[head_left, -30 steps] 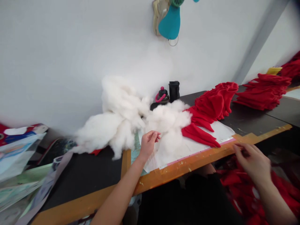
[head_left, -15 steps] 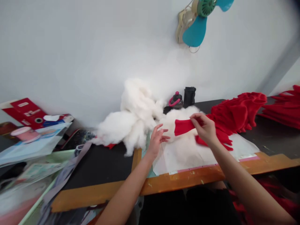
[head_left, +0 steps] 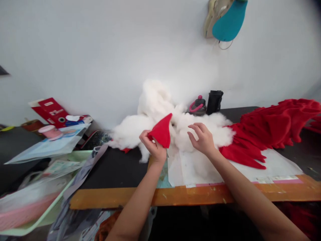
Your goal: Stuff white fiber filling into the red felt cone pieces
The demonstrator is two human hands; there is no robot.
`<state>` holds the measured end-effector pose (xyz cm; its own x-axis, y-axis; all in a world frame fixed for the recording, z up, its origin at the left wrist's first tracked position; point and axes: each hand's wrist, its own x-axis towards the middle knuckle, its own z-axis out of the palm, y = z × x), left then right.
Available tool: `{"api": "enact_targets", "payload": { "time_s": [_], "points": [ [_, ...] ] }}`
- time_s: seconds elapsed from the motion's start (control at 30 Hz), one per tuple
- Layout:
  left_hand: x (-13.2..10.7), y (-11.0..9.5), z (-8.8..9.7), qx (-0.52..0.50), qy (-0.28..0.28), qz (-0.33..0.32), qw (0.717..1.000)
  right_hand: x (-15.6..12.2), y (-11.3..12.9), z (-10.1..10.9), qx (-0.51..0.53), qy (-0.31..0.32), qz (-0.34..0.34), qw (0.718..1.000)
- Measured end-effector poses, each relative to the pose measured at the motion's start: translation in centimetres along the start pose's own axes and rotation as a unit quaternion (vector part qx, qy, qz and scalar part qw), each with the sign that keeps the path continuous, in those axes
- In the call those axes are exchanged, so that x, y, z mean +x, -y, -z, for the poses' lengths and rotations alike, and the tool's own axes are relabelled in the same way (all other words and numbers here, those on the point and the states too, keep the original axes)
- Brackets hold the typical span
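Note:
My left hand grips a small cone-shaped piece of red fabric by its wide lower edge, the pointed tip turned up. Some of its fingers are hidden by the cloth. To the right, my right hand hovers with thumb and fingers apart and nothing between them. Right behind both hands lies a big fluffy heap of white stuffing, with a lower mound reaching to the right. Beside the right hand and forearm, a pile of red fabric pieces spreads over a white sheet.
Behind the stuffing stand a dark bottle with a pink handle and a black cup. A green-rimmed basket, a pink spool and a red box are at left. Orange tape edges the black table.
The red piece has passed from my right hand to my left, which has closed on it. My right hand has let go and opened. The view has shifted left.

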<state>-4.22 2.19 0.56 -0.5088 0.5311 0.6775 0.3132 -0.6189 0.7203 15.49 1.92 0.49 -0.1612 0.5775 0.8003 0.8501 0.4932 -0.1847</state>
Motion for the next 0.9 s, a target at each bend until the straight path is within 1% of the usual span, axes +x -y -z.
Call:
{"api": "enact_targets", "payload": {
  "time_s": [0.03,0.07,0.1,0.13,0.17,0.2,0.23,0.27,0.3,0.33,0.37,0.4,0.43,0.5,0.57,0.6,0.63,0.67,0.7,0.73,0.77,0.83,0.9],
  "points": [
    [0.0,0.0,0.0,0.054,0.013,-0.045,0.997,-0.2,-0.1,0.1,-0.009,0.044,-0.004,0.999],
    [-0.1,0.1,-0.1,0.100,0.055,-0.078,0.990,-0.4,-0.1,0.1,-0.019,0.100,0.000,0.995],
    [-0.5,0.3,-0.3,0.136,0.123,-0.095,0.978,-0.5,-0.2,-0.1,-0.029,0.162,0.007,0.986],
    [-0.9,0.4,-0.5,0.163,0.206,-0.091,0.961,-0.6,-0.4,-0.3,-0.040,0.221,0.009,0.974],
    [-1.4,0.6,-0.8,0.181,0.269,-0.074,0.943,-0.6,-0.6,-0.5,-0.049,0.268,0.000,0.962],
    [-1.8,0.8,-1.0,0.196,0.306,-0.058,0.930,-0.6,-0.8,-0.8,-0.050,0.299,-0.018,0.953],
    [-2.2,0.9,-1.2,0.205,0.329,-0.042,0.921,-0.5,-1.1,-1.0,-0.040,0.311,-0.042,0.949],
    [-2.4,0.9,-1.3,0.209,0.335,-0.031,0.918,-0.5,-1.3,-1.2,-0.014,0.306,-0.069,0.949],
    [-2.5,0.9,-1.3,0.209,0.336,-0.027,0.918,-0.3,-1.6,-1.3,0.028,0.289,-0.096,0.952],
    [-2.5,0.8,-1.3,0.202,0.338,-0.027,0.919,-0.2,-1.9,-1.3,0.088,0.266,-0.121,0.952],
    [-2.4,0.7,-1.2,0.192,0.345,-0.030,0.918,-0.1,-2.1,-1.3,0.162,0.247,-0.147,0.944],
    [-2.4,0.6,-1.2,0.181,0.360,-0.035,0.915,0.0,-2.2,-1.2,0.243,0.234,-0.174,0.925],
    [-2.5,0.6,-1.1,0.170,0.385,-0.042,0.906,0.0,-2.3,-1.1,0.324,0.228,-0.202,0.895],
    [-2.8,0.7,-1.2,0.160,0.449,-0.052,0.877,0.0,-2.4,-0.8,0.472,0.231,-0.242,0.816],
    [-3.3,1.3,-1.3,0.159,0.495,-0.052,0.853,-0.1,-2.2,-0.5,0.584,0.234,-0.260,0.733],
    [-3.6,1.6,-1.4,0.155,0.502,-0.046,0.849,-0.1,-2.1,-0.3,0.626,0.236,-0.262,0.695],
    [-3.9,1.9,-1.5,0.145,0.499,-0.037,0.854,-0.2,-2.0,-0.1,0.659,0.239,-0.263,0.663],
    [-4.1,2.2,-1.5,0.128,0.488,-0.025,0.863,-0.2,-1.8,0.0,0.682,0.240,-0.264,0.638],
    [-4.2,2.4,-1.6,0.106,0.474,-0.011,0.874,-0.2,-1.7,0.1,0.698,0.235,-0.263,0.624],
    [-4.3,2.5,-1.6,0.084,0.457,0.006,0.885,-0.1,-1.6,0.3,0.704,0.227,-0.261,0.620],
    [-4.3,2.5,-1.6,0.063,0.440,0.023,0.895,0.0,-1.5,0.3,0.704,0.213,-0.260,0.625],
    [-4.0,2.1,-1.5,0.029,0.406,0.049,0.912,0.2,-1.4,0.3,0.693,0.186,-0.264,0.645],
    [-3.6,1.4,-1.3,0.010,0.366,0.063,0.928,0.3,-1.3,0.2,0.683,0.172,-0.273,0.656]
  ]
}}
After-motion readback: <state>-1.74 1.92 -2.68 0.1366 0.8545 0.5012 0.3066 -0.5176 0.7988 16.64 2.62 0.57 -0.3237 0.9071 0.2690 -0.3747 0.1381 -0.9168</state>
